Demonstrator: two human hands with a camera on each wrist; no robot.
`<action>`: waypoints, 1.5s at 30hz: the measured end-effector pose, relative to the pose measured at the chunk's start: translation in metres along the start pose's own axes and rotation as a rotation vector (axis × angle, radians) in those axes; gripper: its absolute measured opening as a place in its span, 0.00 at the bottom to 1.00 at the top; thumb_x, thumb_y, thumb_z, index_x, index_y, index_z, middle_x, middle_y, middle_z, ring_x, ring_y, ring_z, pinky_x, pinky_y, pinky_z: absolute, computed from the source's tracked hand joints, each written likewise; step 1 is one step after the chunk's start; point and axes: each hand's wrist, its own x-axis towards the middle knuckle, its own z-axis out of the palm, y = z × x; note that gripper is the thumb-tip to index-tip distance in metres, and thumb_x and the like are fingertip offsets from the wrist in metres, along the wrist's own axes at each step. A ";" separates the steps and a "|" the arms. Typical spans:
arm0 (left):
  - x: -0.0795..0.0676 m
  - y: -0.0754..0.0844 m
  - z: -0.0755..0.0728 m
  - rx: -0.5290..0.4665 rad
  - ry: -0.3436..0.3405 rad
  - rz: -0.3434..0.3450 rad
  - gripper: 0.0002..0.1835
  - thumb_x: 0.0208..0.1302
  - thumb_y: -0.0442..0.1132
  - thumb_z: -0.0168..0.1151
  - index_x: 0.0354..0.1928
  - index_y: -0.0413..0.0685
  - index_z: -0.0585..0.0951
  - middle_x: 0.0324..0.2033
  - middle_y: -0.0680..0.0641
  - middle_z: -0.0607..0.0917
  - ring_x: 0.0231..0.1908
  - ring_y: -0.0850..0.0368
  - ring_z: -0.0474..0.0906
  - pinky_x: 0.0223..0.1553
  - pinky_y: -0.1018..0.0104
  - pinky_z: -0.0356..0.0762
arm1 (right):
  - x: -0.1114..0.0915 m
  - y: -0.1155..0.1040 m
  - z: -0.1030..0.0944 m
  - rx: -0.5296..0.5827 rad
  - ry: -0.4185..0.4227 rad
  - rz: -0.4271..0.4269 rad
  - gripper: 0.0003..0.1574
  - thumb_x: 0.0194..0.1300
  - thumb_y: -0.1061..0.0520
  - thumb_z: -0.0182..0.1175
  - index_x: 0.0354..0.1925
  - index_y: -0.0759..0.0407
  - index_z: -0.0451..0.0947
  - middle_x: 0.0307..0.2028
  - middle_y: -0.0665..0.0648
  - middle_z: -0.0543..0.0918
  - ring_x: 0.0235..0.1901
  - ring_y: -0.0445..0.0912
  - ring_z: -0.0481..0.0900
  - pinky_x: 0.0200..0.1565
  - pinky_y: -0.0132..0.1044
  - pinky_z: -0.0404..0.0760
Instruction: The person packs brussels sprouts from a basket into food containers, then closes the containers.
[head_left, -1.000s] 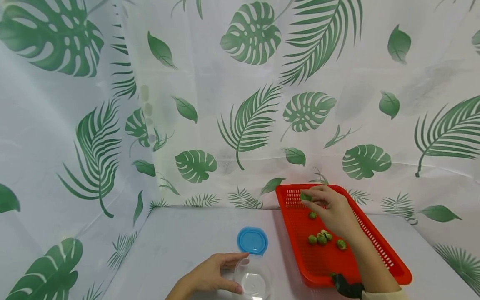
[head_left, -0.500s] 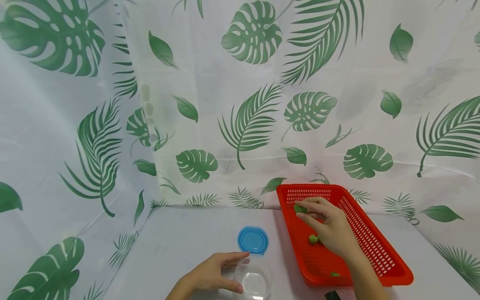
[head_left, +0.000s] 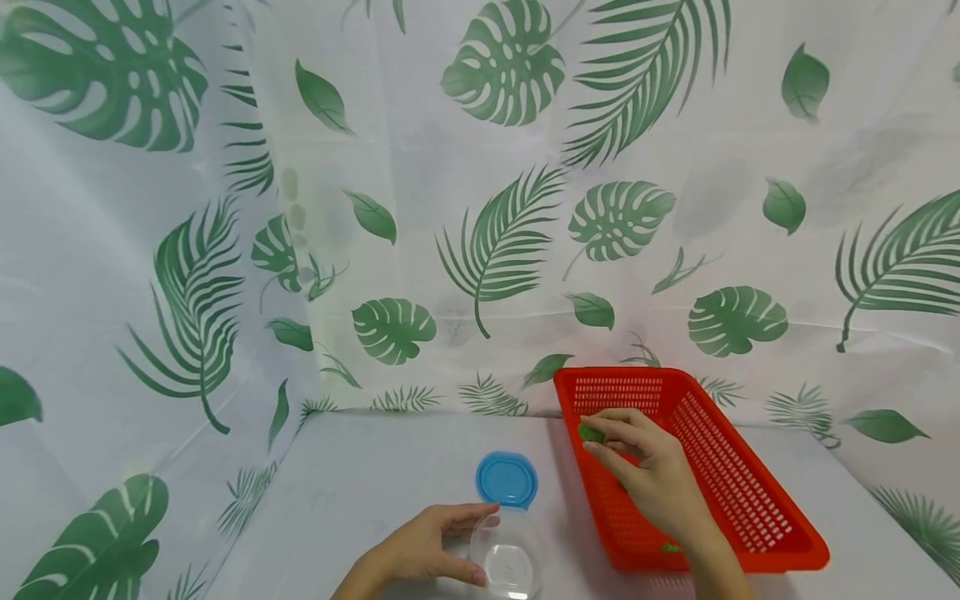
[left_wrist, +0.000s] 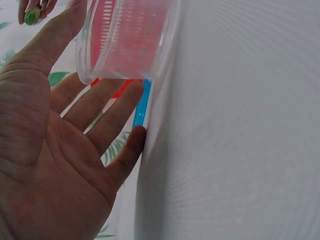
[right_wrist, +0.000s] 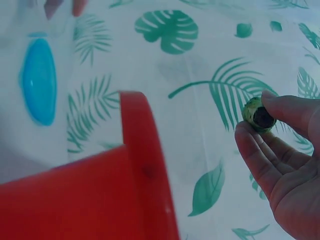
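Note:
A Brussels sprout point(head_left: 591, 433) is pinched between the thumb and fingertips of my right hand point(head_left: 651, 471), held up above the left side of the red basket point(head_left: 765, 492). The right wrist view shows the sprout's point(right_wrist: 259, 115) dark cut end facing the camera. My left hand point(head_left: 427, 546) holds a small clear plastic container point(head_left: 510, 562) at its left side, thumb near and index finger far. In the left wrist view the container point(left_wrist: 132, 40) stands on the table, with the other fingers spread beside it. Behind it lies a blue lid point(head_left: 507, 479).
Another bit of green point(head_left: 670, 547) shows at the near end of the basket; my right hand and forearm cover much of the basket floor. The white table point(head_left: 360, 467) meets a leaf-patterned curtain point(head_left: 420, 250) at the back and left.
My right hand has moved left and lower toward the viewer with the sprout, from the basket's far end to its left rim. The left hand, container and lid have stayed put.

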 end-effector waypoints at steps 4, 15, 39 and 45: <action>0.001 0.000 0.001 0.008 -0.001 0.012 0.43 0.60 0.50 0.79 0.76 0.58 0.71 0.67 0.51 0.82 0.66 0.61 0.77 0.66 0.72 0.70 | -0.003 0.000 0.007 -0.026 -0.020 -0.016 0.23 0.65 0.63 0.72 0.56 0.44 0.87 0.49 0.45 0.85 0.44 0.39 0.84 0.41 0.29 0.87; 0.000 0.001 0.001 0.009 0.005 -0.017 0.43 0.59 0.48 0.79 0.76 0.57 0.72 0.67 0.52 0.82 0.66 0.62 0.78 0.66 0.70 0.72 | -0.010 -0.001 0.023 -0.008 -0.106 0.033 0.26 0.63 0.64 0.73 0.55 0.40 0.87 0.48 0.42 0.86 0.46 0.40 0.85 0.42 0.30 0.87; 0.000 -0.002 0.000 -0.017 0.006 0.000 0.41 0.61 0.46 0.78 0.76 0.60 0.71 0.66 0.53 0.82 0.66 0.61 0.78 0.66 0.69 0.73 | -0.015 -0.002 0.055 0.154 -0.292 0.006 0.14 0.66 0.61 0.72 0.50 0.52 0.87 0.45 0.50 0.89 0.39 0.40 0.89 0.42 0.33 0.88; 0.001 -0.003 -0.001 -0.004 0.007 -0.006 0.42 0.61 0.47 0.78 0.76 0.60 0.70 0.67 0.54 0.82 0.67 0.62 0.77 0.68 0.68 0.71 | -0.016 -0.001 0.063 0.132 -0.318 0.010 0.13 0.65 0.61 0.72 0.49 0.53 0.89 0.43 0.49 0.85 0.38 0.37 0.87 0.44 0.30 0.87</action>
